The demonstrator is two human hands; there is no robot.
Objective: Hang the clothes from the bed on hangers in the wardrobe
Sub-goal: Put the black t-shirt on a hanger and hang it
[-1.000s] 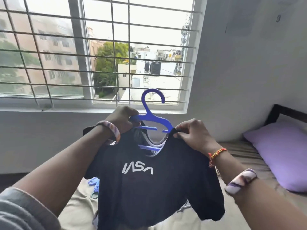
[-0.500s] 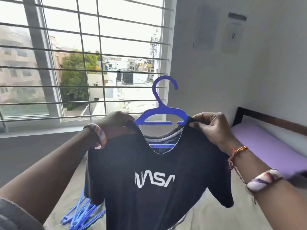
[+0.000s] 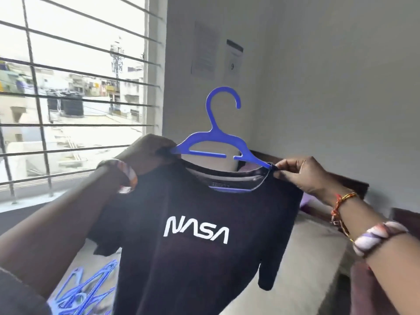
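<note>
A black cotton NASA T-shirt (image 3: 195, 235) hangs on a blue plastic hanger (image 3: 218, 142), held up above the bed (image 3: 318, 242). Left hand (image 3: 147, 155) grips the left shoulder; right hand (image 3: 300, 176) pinches the right collar. That hanger arm looks barely covered, so the shoulder may slip off.

t-shirt (image 3: 200, 235) on hanger (image 3: 218, 142) held up centre, left hand (image 3: 148, 155) at its left shoulder, right hand (image 3: 300, 176) at right, window (image 3: 75, 92) behind left, bed (image 3: 295, 258) below right, spare hangers (image 3: 84, 289) on bed lower left
</note>
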